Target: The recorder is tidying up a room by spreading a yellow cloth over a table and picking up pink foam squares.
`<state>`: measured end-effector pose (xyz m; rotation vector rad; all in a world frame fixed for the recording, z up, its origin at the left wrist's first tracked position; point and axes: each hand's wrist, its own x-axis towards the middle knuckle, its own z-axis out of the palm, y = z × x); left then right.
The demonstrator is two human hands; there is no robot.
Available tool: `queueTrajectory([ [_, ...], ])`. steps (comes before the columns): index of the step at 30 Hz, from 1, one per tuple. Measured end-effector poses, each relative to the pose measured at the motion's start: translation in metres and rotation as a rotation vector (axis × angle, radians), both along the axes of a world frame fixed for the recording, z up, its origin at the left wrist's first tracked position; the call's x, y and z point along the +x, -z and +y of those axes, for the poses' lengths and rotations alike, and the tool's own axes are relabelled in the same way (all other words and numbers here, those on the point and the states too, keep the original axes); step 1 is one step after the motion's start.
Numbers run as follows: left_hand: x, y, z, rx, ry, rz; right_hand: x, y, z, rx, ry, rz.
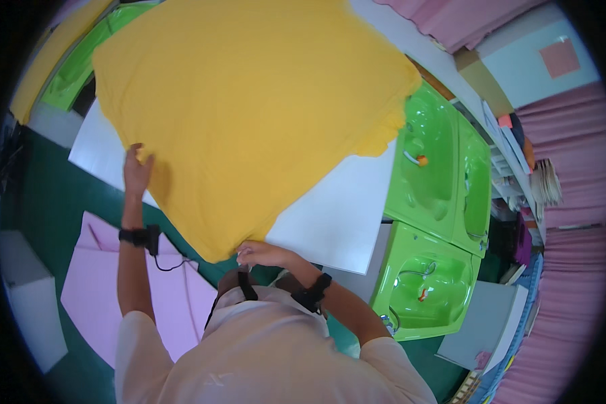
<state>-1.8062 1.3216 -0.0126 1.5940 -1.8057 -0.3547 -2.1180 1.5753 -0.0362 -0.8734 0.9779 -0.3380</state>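
A large yellow cloth [249, 114] lies spread over a white table [337, 215], its near corner hanging past the table edge toward me. My left hand [137, 174] is at the cloth's left edge, thumb and fingers apart, holding nothing. Close to my body, my right hand [261, 253] has its fingers closed at the cloth's near corner, pinching the edge. Shallow creases run across the cloth. Both wrists wear black straps, and a thin cable trails from the left one.
Bright green basins with taps and hoses [424, 289] stand right of the table. A folded pink panel [128, 289] lies on the green floor [40, 182] at left. White boxes [30, 296] stand at far left, shelving [501, 161] and pink curtains [579, 269] at right.
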Motion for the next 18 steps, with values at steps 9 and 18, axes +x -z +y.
queueTrajectory([
  [9, -0.081, -0.03, 0.253, 1.234, 0.132, 1.079, -0.145, 0.0, -0.01, -0.265, 0.732, -0.002],
  [18, -0.129, 0.007, 0.269, 0.743, -0.317, 1.943, -0.207, -0.016, -0.16, 0.07, 1.05, -0.128],
])
